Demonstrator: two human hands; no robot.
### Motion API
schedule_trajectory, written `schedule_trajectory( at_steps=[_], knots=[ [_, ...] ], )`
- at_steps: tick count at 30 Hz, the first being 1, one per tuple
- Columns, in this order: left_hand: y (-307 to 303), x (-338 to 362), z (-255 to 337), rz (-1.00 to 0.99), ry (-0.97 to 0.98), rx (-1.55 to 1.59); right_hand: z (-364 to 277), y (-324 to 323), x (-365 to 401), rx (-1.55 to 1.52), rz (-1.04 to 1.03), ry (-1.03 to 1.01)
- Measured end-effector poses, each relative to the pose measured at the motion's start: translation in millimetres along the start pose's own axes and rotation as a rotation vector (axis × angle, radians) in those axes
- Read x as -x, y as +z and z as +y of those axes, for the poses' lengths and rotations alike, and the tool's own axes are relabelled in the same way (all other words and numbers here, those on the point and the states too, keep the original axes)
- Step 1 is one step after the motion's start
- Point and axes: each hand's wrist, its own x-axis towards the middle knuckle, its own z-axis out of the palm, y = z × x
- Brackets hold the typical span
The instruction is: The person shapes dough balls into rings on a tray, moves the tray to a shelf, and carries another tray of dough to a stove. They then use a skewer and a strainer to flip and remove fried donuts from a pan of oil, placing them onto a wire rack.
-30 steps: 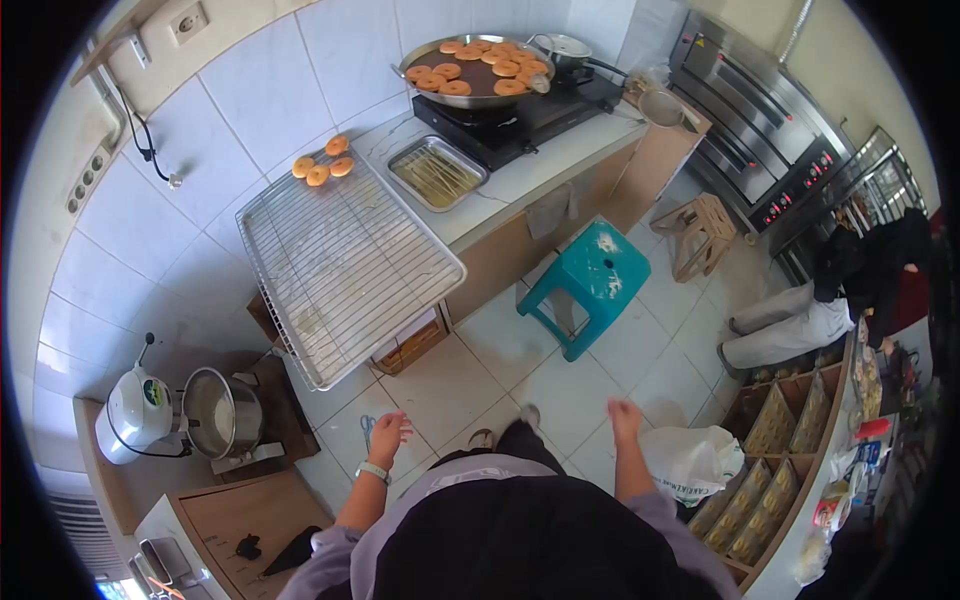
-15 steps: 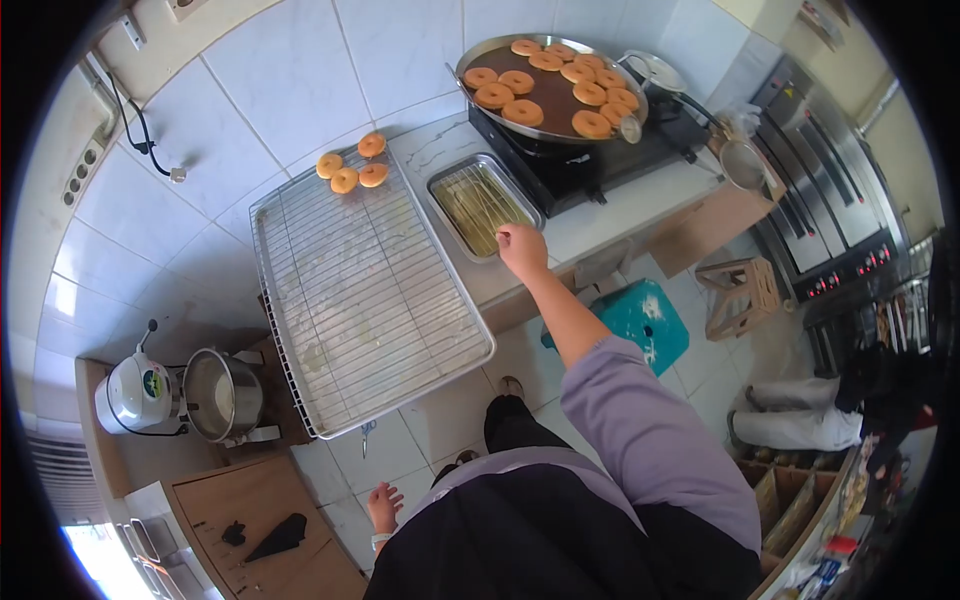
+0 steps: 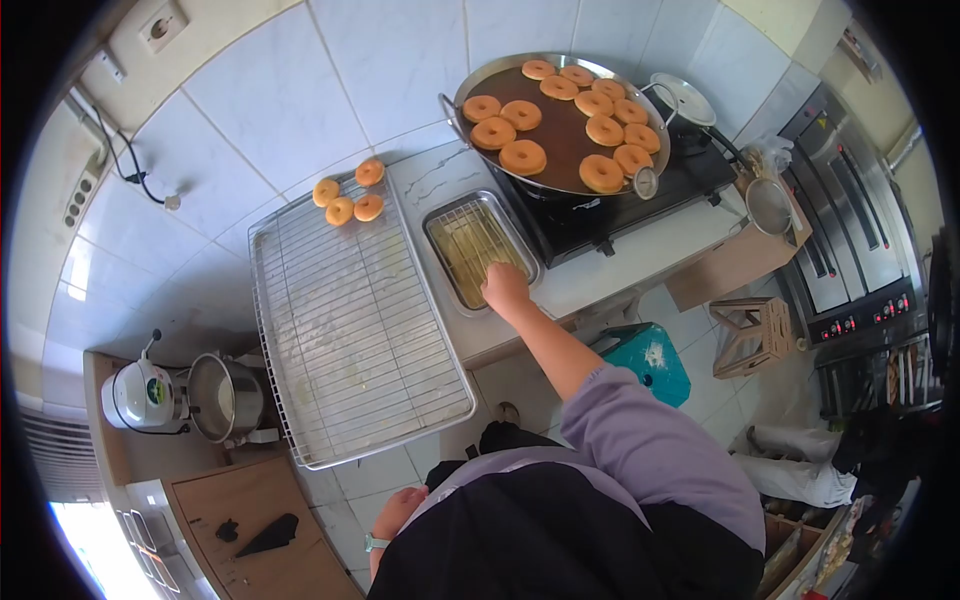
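Observation:
My right hand [image 3: 507,288] is closed over the near right part of a small metal tray [image 3: 428,232] with a wire rack and yellowish liquid; what its fingers hold is too small to name. My left hand [image 3: 400,507] hangs low beside my body, its fingers partly hidden. Left of the small tray lies a large wire rack on a tray [image 3: 350,320], with several ring doughnuts [image 3: 340,210] at its far end. More golden doughnuts [image 3: 523,157] float in brown oil in a wide pan [image 3: 570,130].
The pan sits on a black stove [image 3: 640,215]. A strainer [image 3: 768,205] and an oven [image 3: 850,200] are at the right. Below stand a teal stool [image 3: 655,365] and a wooden stool [image 3: 752,335]. A mixer [image 3: 140,393] and a metal bowl [image 3: 222,397] are at the left.
The view has shifted, with the counter lower in it. My right hand remains at the small tray. My left hand has drawn in closer to my body.

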Motion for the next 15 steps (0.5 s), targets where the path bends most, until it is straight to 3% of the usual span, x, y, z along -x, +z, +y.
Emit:
schedule_trajectory(
  at_steps=[3, 5, 8, 11, 13, 15],
  knots=[
    [-26, 3, 80, -0.112, 0.220, 0.012, 9, -6, 23, -0.117, 0.080, -0.136],
    [-25, -34, 94, -0.028, 0.315, 0.239, 11, -25, 52, -0.255, 0.079, -0.160],
    [-19, -81, 170, 0.230, 0.591, 0.148, 23, -34, 102, -0.455, 0.153, -0.124],
    [-11, -155, 224, 0.439, 0.835, -0.064, 29, -49, 141, -0.463, 0.090, -0.018],
    [-17, -203, 252, 0.324, 0.641, -0.217, 28, -63, 157, -0.418, 0.043, 0.017],
    [-15, -237, 264, 0.338, 0.592, -0.325, 27, -80, 170, -0.398, 0.041, 0.048]
  ],
)
